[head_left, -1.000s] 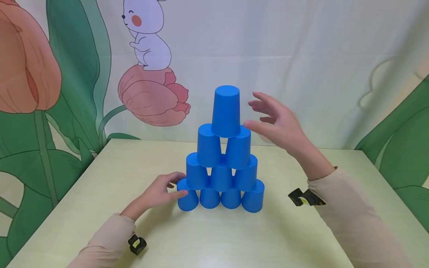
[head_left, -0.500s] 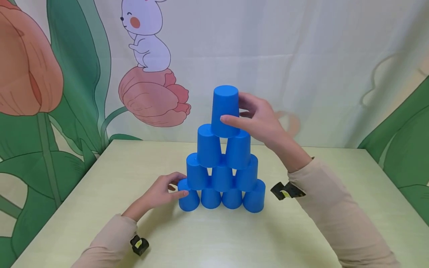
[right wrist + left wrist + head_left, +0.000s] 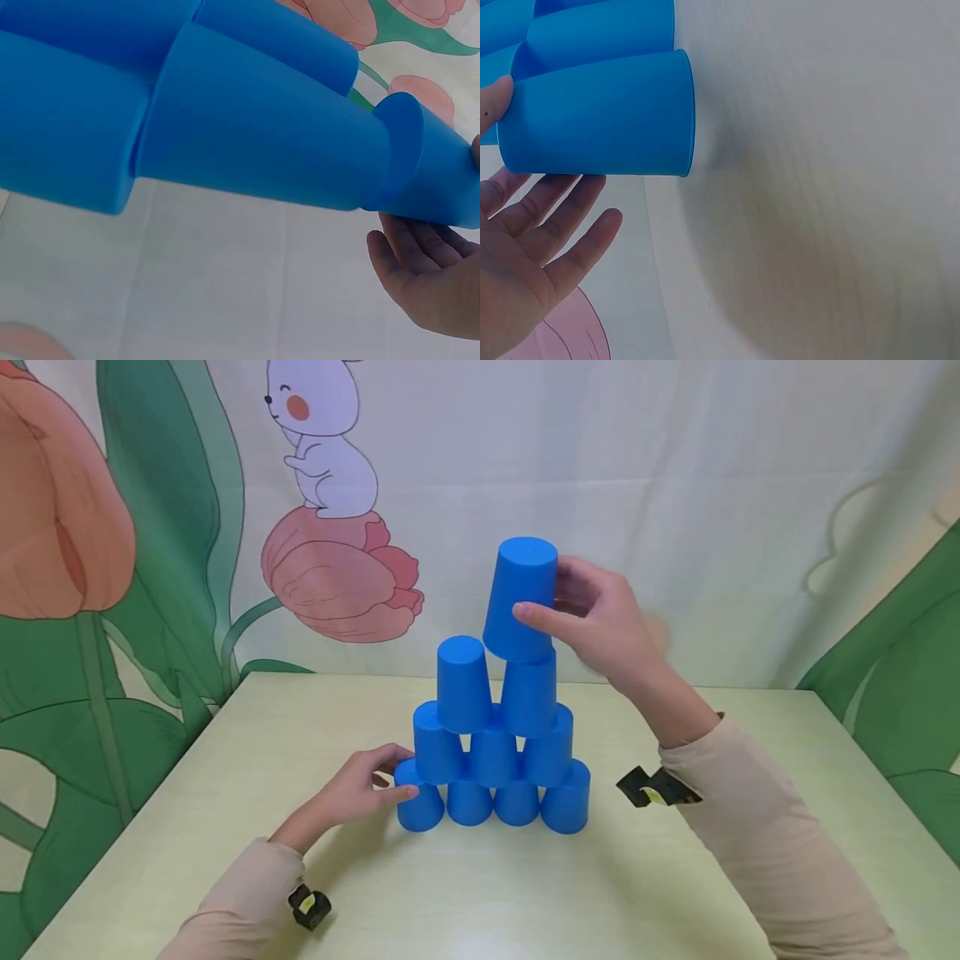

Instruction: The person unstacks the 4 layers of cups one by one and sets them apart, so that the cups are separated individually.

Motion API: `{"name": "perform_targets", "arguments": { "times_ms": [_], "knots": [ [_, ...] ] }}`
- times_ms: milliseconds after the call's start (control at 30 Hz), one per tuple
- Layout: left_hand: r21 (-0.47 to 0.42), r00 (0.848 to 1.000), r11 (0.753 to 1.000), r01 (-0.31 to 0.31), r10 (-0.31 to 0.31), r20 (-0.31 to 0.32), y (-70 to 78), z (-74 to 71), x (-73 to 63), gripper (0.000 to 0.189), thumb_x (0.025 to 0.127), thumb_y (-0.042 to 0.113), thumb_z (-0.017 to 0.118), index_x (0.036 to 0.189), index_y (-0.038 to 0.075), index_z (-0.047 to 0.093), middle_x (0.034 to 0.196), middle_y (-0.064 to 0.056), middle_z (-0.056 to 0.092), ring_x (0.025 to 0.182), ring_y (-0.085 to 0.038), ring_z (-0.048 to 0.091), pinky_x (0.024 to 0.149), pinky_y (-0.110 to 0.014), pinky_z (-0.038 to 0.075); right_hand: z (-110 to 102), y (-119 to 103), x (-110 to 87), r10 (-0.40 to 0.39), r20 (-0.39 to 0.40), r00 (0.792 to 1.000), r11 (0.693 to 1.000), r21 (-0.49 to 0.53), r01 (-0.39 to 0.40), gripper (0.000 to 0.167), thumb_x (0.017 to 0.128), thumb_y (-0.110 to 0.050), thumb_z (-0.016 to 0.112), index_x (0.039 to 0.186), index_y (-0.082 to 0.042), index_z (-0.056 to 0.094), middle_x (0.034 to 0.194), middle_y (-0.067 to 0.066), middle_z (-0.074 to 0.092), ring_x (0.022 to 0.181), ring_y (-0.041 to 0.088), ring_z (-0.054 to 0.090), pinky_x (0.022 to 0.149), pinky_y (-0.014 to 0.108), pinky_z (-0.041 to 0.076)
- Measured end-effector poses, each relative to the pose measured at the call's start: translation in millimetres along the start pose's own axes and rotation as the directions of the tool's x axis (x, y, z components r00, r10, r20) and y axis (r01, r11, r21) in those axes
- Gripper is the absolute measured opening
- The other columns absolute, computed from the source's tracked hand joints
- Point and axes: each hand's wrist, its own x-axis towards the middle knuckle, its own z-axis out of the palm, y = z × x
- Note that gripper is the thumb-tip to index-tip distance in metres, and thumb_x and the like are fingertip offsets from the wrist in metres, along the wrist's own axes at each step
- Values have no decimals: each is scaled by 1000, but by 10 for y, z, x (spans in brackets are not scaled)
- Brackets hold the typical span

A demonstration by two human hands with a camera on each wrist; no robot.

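Blue cups, all upside down, form a pyramid. My right hand point(image 3: 603, 622) grips the top cup point(image 3: 517, 602), thumb in front and fingers behind. That cup leans a little, its rim close over the right cup point(image 3: 530, 697) of the row below; in the right wrist view its mouth point(image 3: 401, 142) shows partly. My left hand point(image 3: 356, 789) holds the bottom row's left end cup point(image 3: 420, 810) lightly, with thumb in front and fingers on the far side. In the left wrist view the thumb point(image 3: 495, 101) and fingertips point(image 3: 592, 184) lie against this cup point(image 3: 600, 116).
Below the top cup stand the left cup point(image 3: 462, 685) of the upper pair, a row of three point(image 3: 493, 760) and a bottom row point(image 3: 517, 803) on the pale table point(image 3: 480, 893). A printed curtain point(image 3: 450, 460) hangs behind. Black devices point(image 3: 309, 906) sit at both wrists.
My right hand has come in from the right, taken hold of the top cup and raised it slightly up and rightward, tilting it. The left hand stays at the bottom left cup.
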Motion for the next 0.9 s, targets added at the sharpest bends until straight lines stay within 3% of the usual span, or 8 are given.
{"name": "perform_targets", "arguments": {
  "times_ms": [233,467,900],
  "knots": [
    [-10,1000,1000,7,-7,-10,8,-12,-41,44,82,25,68,117,1,53,108,-12,61,95,-27,58,77,-40,50,-180,-15,-92,-30,-68,997,999,18,31,56,83,-28,66,131,-7,46,124,10,55,109,25,55,91,40,44],
    [-11,999,1000,29,-29,-19,5,-3,-41,46,81,26,69,117,1,54,109,-12,61,95,-26,58,77,-40,50,-422,-15,-186,8,-129,992,999,-39,-13,56,83,-26,67,131,-7,47,124,13,55,111,27,54,92,40,43],
    [-11,999,999,36,-36,-12,39,12,23,46,81,26,69,116,0,54,108,-12,61,94,-27,58,77,-40,50,-817,344,-357,52,-213,976,980,-175,-90,54,83,-24,67,131,-8,46,124,14,54,109,28,54,90,36,45]
  ]
}}
